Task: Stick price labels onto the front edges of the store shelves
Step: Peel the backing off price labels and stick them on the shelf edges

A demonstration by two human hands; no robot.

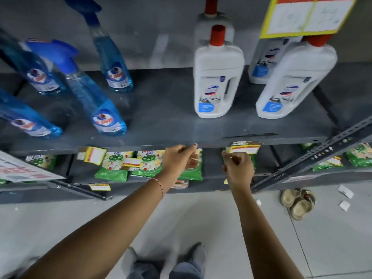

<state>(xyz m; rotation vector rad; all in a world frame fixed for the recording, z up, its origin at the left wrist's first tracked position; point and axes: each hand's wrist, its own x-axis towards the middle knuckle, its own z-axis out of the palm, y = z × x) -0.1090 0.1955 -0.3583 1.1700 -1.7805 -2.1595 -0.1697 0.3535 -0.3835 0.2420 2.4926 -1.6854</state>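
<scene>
Both hands are up at the front edge of the grey metal shelf [141,144]. The right hand [238,168] is curled into a loose pinch just under a yellow and white price label [244,149] on the shelf edge. Its fingertips meet at the label's lower left corner, but the hand is seen from the back, so I honestly can't tell if it's gripping the label, a bit of backing paper, or nothing. The left hand [179,158] has thumb and forefinger pinched right at the edge, maybe on something thin. It's too blurry to say what, and the other fingers are tucked out of sight. There's a thin beaded bracelet [160,186] on that wrist.

The label is creased with its top curling, and the print is unreadable. More labels [93,155] hang crooked further left.

On top of the shelf: blue spray bottles [104,117] to the left, some cut off by the frame, and white jugs with red caps [218,77] to the right, one half hidden behind a yellow-bordered sign [306,15]. Below, green snack packets [149,164] sit partly behind the arms.

On the tiled floor [332,248] there's a pair of sandals [298,202] by the upright, plus white paper scraps [345,191].
</scene>
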